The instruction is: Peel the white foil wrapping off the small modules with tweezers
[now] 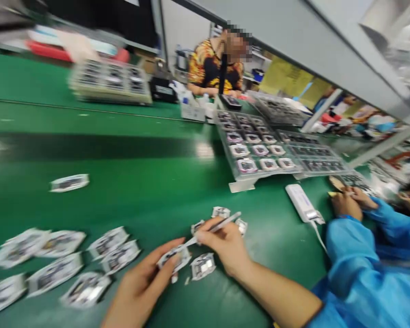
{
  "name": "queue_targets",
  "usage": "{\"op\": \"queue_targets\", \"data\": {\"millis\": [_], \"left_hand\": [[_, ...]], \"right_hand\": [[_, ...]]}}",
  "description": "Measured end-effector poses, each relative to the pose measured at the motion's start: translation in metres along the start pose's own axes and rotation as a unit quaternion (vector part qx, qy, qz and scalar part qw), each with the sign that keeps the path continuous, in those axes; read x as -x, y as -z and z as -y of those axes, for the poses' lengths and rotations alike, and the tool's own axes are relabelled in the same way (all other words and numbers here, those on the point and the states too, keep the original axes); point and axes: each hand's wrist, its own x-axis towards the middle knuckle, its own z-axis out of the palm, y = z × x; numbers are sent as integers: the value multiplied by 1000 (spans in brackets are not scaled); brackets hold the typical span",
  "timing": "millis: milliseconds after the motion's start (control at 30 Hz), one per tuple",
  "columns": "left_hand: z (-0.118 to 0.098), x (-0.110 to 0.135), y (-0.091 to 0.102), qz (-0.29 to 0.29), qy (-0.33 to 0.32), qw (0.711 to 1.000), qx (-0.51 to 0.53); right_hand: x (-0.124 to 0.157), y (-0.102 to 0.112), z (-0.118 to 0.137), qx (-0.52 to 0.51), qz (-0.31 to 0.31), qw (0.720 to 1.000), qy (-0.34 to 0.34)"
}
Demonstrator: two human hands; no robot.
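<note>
Table (146, 182): green, running beneath everything listed.
Part group (54, 273), far left: several flat, white-edged parts, some overlapping, left of the left hand.
Lone part (70, 183): behind that group, well apart from both hands.
Left tray (111, 97): at the back, filled with dark pieces.
Left hand (136, 284): thumb and fingers closed on one part.
Held part (183, 258): pinched at the left fingertips, just left of the right hand's fingers.
Loose part (202, 266): on the table, right of the held part, just beside the right hand.
Small parts (221, 212): three, around the right hand's far side, partly hidden.
Right hand (230, 248): fingers gripping a thin tool (227, 221), tip at the held part's upper right edge; contact cannot be told.
Right tray (269, 173): tilted, rows of pieces, behind the right hand.
White device (301, 202): cable attached.
Co-worker's hands (348, 202): far right, blue sleeves.
</note>
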Motion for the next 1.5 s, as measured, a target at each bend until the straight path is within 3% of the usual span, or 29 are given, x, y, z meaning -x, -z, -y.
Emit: {"op": "queue_targets", "data": {"millis": [100,267,467,1067,1267,1500], "left_hand": [[-2,12,16,14,-16,999,-32],[-16,14,10,19,-69,995,-63],[-16,16,11,31,-97,993,-64],[-27,16,9,27,-33,999,5],[-32,18,8,35,27,998,48],[-33,19,9,51,19,994,93]], "right_hand": [[4,2,0,33,17,999,24],[14,0,-1,67,51,995,47],[15,1,-2,79,65,994,49],[10,3,1,64,77,995,1],[11,3,-1,45,73,996,20],[13,0,-1,44,54,997,29]]}}
